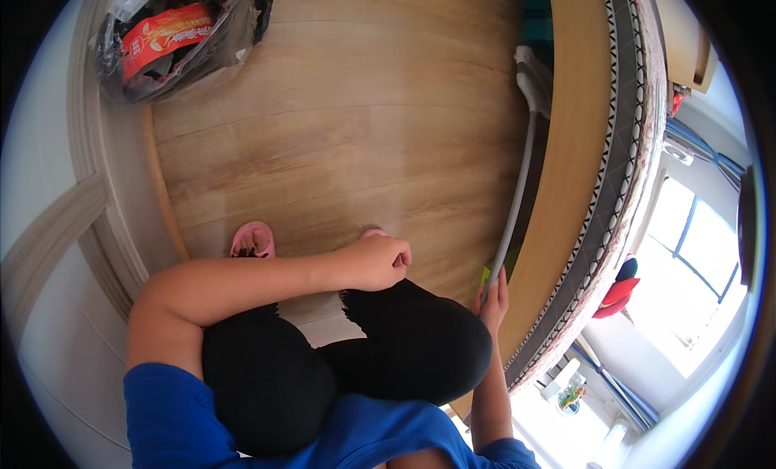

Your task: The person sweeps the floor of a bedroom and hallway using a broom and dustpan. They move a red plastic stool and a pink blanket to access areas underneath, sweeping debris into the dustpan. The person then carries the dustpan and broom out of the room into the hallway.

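I am crouched on a wooden floor, knees in black trousers below me. My left hand is curled into a fist and rests on my right knee, holding nothing. My right hand grips the lower end of a long grey pole. A bit of green shows on the pole just above my fingers. The pole runs away from me to a white head, which lies on the floor at the edge of a bed's wooden side board. Where the head meets the dark gap under the bed is hard to make out.
A pink slipper sits on my left foot. A dark plastic bag with a red package in it lies at the far left by a pale wall and door frame. The bed's patterned mattress edge curves along the right, with a bright window beyond.
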The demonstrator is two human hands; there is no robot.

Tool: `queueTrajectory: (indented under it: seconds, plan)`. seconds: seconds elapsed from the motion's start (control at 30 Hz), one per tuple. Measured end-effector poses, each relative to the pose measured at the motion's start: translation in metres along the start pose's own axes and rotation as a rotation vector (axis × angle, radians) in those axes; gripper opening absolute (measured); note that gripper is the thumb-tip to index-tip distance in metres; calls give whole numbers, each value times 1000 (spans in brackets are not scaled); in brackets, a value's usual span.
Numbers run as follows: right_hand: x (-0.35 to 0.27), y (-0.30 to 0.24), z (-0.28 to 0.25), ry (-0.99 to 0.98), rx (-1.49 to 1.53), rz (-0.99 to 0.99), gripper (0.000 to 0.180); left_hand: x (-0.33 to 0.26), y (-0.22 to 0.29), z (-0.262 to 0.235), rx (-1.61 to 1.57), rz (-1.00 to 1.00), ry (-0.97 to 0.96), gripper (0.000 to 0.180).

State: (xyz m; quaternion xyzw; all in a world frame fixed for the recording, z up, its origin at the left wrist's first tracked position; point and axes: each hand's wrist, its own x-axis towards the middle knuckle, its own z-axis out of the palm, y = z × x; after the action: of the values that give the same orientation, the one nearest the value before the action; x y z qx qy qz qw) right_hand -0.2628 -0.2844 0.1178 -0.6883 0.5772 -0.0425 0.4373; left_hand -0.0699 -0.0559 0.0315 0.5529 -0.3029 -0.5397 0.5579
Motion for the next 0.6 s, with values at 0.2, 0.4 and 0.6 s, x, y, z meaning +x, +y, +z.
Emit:
queueTrajectory:
  seconds: [0.2,0.4,0.6]
  plan:
    - [83,-22,35,-27,112,43,42,-18,-6,-10,-66,-117,12,12]
    - [47,-14,-27,-181,27,126,45,-16,-11,-5,-58,26,101,13]
    - [-141,29,-98,3,-195,378,43,-12,-4,-1,-32,-71,4,15]
